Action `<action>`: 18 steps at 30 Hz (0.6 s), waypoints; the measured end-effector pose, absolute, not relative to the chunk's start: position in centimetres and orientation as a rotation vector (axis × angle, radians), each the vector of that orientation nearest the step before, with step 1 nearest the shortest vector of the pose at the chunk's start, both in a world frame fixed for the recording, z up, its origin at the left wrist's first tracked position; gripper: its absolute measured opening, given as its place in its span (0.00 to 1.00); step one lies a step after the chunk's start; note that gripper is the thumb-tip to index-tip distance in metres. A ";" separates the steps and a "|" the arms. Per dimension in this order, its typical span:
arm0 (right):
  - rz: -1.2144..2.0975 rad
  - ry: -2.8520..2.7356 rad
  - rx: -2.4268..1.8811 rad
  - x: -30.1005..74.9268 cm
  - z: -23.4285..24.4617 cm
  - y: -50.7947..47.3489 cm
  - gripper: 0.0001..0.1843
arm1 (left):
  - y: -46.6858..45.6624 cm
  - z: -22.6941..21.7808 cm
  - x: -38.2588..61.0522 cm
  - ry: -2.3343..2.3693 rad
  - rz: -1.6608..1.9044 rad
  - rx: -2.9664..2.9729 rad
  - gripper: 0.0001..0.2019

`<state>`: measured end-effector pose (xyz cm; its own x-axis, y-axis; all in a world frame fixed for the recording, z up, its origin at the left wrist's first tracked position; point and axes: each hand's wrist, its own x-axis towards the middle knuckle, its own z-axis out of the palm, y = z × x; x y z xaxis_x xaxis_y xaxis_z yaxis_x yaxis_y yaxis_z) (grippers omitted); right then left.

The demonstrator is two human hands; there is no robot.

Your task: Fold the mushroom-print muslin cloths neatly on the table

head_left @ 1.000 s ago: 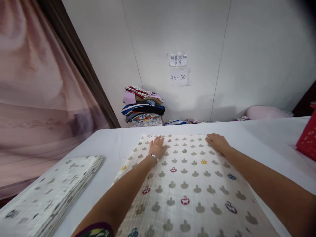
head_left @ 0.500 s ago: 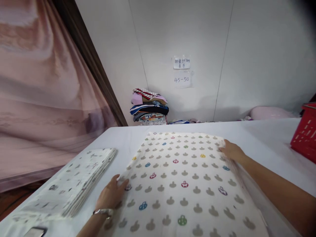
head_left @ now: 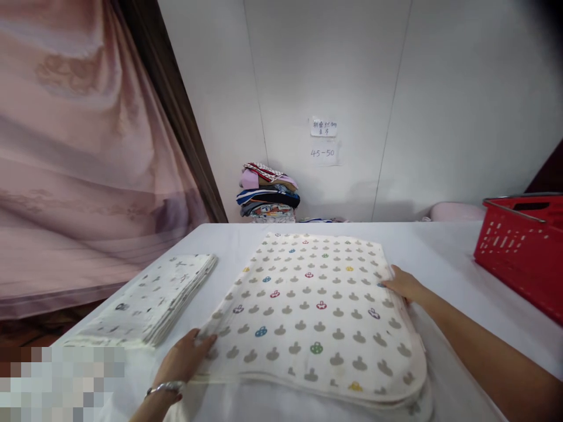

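A folded white cloth (head_left: 303, 305) printed with grey mushroom shapes, a few of them coloured, lies flat before me. Its rounded near corner shows more than one layer. At the cloth's left edge, near the front, my left hand (head_left: 187, 354) is closed, thumb on top and a bracelet on the wrist. Farther back, my right hand (head_left: 403, 284) grips the right edge, some of its fingers hidden by the fabric. To the left lies a neat folded stack of white cloth (head_left: 149, 299) with small dark prints.
A white-covered table (head_left: 440, 252) carries the cloths. On its right stands a red plastic basket (head_left: 523, 252) with a metal handle. Behind the table is a pile of folded fabrics (head_left: 268, 196). Paper signs (head_left: 324, 152) hang on the wall, and a pink curtain (head_left: 88, 176) drapes at left.
The cloth's near edge and rounded corner have come into view. My right hand sits a little farther down the right edge. The view has shifted, showing more of the red basket.
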<state>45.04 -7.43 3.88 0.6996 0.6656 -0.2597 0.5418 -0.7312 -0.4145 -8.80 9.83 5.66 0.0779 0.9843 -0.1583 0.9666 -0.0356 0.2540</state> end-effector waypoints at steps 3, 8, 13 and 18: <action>0.553 -0.939 -2.575 43.6 3.1 -10.2 0.41 | 9.5 5.7 -9.9 1.940 0.086 2.065 0.22; 0.512 -0.980 -2.456 40.4 1.6 -15.3 0.40 | 4.8 4.8 -7.2 1.708 0.488 2.478 0.21; 0.727 -0.846 -2.283 35.4 2.6 -19.1 0.39 | -3.7 2.2 1.1 0.770 0.443 2.692 0.25; 0.883 -0.743 -2.144 31.4 3.9 -21.4 0.43 | -9.4 2.3 8.0 0.241 0.321 2.720 0.35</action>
